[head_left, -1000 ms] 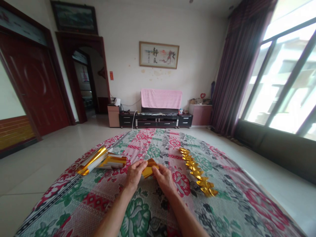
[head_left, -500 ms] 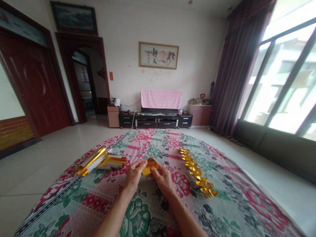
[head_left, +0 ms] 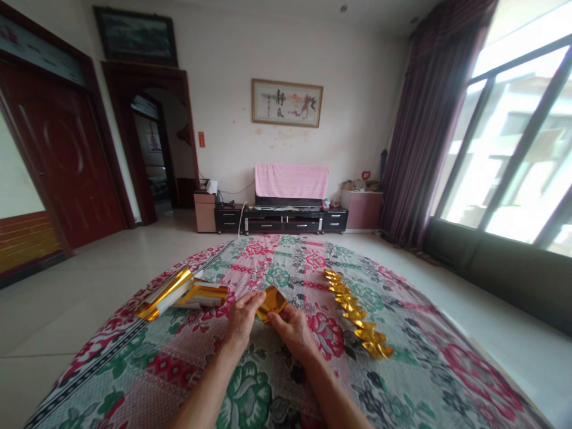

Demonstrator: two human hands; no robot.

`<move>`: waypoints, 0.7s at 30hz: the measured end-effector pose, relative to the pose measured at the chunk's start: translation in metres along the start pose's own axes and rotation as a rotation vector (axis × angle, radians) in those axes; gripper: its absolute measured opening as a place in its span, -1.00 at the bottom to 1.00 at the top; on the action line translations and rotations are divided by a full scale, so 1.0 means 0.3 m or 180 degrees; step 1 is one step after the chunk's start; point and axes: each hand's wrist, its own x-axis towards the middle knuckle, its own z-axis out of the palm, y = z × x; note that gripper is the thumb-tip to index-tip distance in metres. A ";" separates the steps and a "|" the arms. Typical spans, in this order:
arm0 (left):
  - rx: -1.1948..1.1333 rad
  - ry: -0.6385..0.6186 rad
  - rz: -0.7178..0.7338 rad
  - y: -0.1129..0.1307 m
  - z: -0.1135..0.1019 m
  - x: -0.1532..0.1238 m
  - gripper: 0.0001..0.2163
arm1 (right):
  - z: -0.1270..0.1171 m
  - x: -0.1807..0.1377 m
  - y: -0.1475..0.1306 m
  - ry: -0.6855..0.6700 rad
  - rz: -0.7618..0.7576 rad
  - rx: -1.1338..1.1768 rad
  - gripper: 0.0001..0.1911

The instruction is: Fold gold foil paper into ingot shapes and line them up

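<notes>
Both my hands meet over a small folded sheet of gold foil paper [head_left: 273,301] just above the flowered cloth [head_left: 277,369]. My left hand [head_left: 241,320] pinches its left edge, thumb and fingers closed. My right hand [head_left: 292,330] pinches the near right part of the same sheet. A row of several folded gold pieces [head_left: 355,314] lies on the cloth to the right of my right hand. A loose stack of gold foil sheets [head_left: 183,292] lies to the left of my left hand.
The cloth covers a wide round surface with pale tiled floor [head_left: 67,298] around it. At the far wall stands a low dark TV cabinet [head_left: 281,217] under a pink cover. Dark wooden doors [head_left: 62,155] are on the left, tall windows with purple curtains [head_left: 429,131] on the right.
My right hand has slid a little left and nearer along the gold sheet, and the sheet now tilts up more between the two hands. The view has dipped slightly.
</notes>
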 end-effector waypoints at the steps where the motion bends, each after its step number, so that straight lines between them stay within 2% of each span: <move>1: -0.0009 0.0010 -0.0004 -0.002 -0.001 0.001 -0.62 | 0.001 -0.001 -0.004 -0.0023 0.0008 0.0017 -0.69; 6: -0.0049 -0.0019 -0.0031 -0.021 -0.007 0.007 -0.62 | 0.000 -0.003 -0.011 0.0043 0.0006 -0.0047 -0.77; 12: -0.0133 -0.0044 -0.0039 -0.015 -0.004 0.002 -0.63 | -0.002 -0.007 0.011 0.0061 -0.0003 -0.0545 -0.80; 16: -0.0296 -0.0152 -0.0135 -0.012 -0.002 -0.001 -0.64 | -0.004 -0.006 0.027 0.0024 0.0033 -0.0437 -0.81; 21: -0.0233 0.0010 -0.0066 -0.024 -0.008 0.009 -0.64 | -0.013 -0.001 0.043 -0.0093 0.0012 -0.0655 -0.84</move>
